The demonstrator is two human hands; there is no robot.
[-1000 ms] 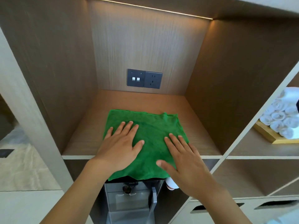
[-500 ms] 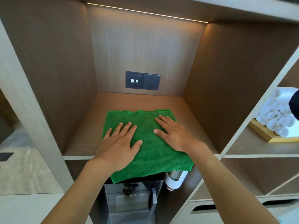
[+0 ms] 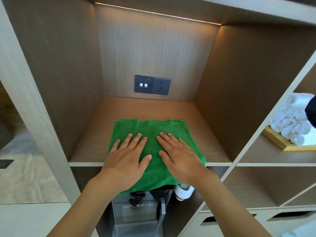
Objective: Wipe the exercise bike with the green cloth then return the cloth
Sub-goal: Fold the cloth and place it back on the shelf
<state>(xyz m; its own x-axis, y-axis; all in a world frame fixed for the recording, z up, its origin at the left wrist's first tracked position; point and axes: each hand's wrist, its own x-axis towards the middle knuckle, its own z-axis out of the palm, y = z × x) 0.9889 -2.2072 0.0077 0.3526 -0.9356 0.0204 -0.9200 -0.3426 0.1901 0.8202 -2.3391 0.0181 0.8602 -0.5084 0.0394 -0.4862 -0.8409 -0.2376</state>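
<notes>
socket panel [image 3: 152, 84] behind green cloth [image 3: 150, 127] | rolled towels [image 3: 292, 120] right

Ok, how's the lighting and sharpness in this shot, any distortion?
Head view: an LED strip along the top back edge lights the cubby warmly; green cloth and both hands are sharp; wide-angle lens bends the shelf uprights outward; the rolled white towels look slightly overexposed.

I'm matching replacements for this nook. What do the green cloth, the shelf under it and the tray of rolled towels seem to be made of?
Green cloth: soft, fuzzy pile, matte, probably microfibre. Shelf: fine straight wood grain with a pale flat front edge, so likely laminate or veneer board, matte. Tray: yellowish, smooth rim, possibly light wood or bamboo; hard to tell.
</notes>
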